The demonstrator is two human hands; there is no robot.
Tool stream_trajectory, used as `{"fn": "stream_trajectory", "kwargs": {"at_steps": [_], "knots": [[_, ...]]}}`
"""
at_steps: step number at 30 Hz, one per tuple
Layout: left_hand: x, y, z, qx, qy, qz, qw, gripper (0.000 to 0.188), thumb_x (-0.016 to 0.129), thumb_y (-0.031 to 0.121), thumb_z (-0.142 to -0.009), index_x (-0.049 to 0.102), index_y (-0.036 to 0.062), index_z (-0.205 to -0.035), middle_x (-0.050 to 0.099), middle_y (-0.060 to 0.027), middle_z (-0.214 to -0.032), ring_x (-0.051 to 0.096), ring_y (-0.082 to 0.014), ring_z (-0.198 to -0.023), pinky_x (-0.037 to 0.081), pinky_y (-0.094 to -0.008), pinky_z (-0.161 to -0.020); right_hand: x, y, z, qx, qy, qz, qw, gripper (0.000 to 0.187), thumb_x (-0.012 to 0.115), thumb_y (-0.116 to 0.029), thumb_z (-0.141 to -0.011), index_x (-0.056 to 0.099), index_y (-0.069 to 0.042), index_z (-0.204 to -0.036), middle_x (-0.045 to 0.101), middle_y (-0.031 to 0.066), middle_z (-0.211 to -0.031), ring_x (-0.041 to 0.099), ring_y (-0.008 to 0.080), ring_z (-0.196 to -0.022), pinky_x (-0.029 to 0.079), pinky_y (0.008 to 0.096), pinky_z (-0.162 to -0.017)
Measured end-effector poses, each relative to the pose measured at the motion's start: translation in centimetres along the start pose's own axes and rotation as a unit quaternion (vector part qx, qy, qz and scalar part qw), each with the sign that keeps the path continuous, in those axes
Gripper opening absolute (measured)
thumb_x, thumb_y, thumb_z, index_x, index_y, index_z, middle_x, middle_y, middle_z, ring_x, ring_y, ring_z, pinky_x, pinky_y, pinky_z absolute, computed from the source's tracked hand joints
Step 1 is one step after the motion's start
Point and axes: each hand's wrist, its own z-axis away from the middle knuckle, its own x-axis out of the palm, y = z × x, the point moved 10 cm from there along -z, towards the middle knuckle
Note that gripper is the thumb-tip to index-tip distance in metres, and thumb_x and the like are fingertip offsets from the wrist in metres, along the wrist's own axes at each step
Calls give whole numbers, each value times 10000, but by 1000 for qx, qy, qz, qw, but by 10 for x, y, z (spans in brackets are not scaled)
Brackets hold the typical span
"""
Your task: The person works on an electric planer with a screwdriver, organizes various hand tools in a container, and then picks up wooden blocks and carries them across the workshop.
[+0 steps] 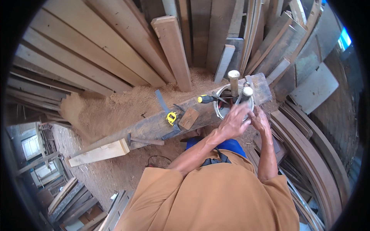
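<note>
My left hand (pixel 234 122) reaches over the near edge of a round, white-rimmed bucket (pixel 219 114), its fingers smeared by motion. Close beside it, my right hand (pixel 260 120) is at the bucket's near right side with fingers bent together; what they hold, if anything, is hidden. Several tools stand in the bucket, among them two with round, pale tops, a tall wooden handle (pixel 233 82) and a darker handle (pixel 246 93). A black-and-yellow screwdriver handle (pixel 206 99) leans over its left rim. The bucket rests on a worn wooden beam (pixel 208 109).
Left along the beam are a wooden block (pixel 189 118), a yellow tape measure (pixel 171 118), a blue-grey metal blade (pixel 161 101) and a hammer (pixel 145 141). A pale timber piece (pixel 100 153) lies farther left. Sawdust (pixel 92 111) and upright planks (pixel 173 50) are behind; curved boards (pixel 308 150) lie right.
</note>
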Motion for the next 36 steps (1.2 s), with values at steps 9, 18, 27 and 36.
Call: {"fn": "stream_trajectory", "kwargs": {"at_steps": [9, 18, 27, 36], "knots": [[6, -71, 181, -238, -183, 55, 952, 310, 674, 188, -886, 598, 57, -1157, 683, -199, -1040, 667, -380, -1006, 532, -472, -864, 42, 34, -24, 108, -27, -193, 975, 277, 532, -131, -892, 661, 27, -1080, 690, 110, -775, 664, 194, -593, 556, 333, -503], [-64, -143, 243, -432, -93, -7, 897, 405, 693, 211, -869, 601, 45, -1227, 670, -211, -1170, 625, -395, -1119, 488, -474, -988, 24, 54, 5, 160, 83, -305, 935, 231, 514, -48, -822, 617, 74, -989, 652, 141, -757, 626, 216, -551, 481, 331, -449], [-84, -184, 198, -390, -36, -214, 895, 782, 795, 233, -790, 435, 46, -1459, 364, -241, -1520, 390, -460, -1351, 353, -540, -1123, 25, 63, 16, 122, 77, -372, 917, 229, 514, -68, -810, 611, 63, -970, 651, 127, -720, 619, 199, -526, 460, 312, -439], [-61, -223, 204, -409, -67, -193, 889, 792, 777, 204, -797, 409, 128, -1495, 336, -235, -1532, 366, -461, -1347, 322, -574, -1114, 49, 71, -5, 155, 60, -341, 925, 381, 519, -74, -818, 577, 28, -1180, 665, 129, -944, 641, 215, -662, 490, 310, -482]]}}
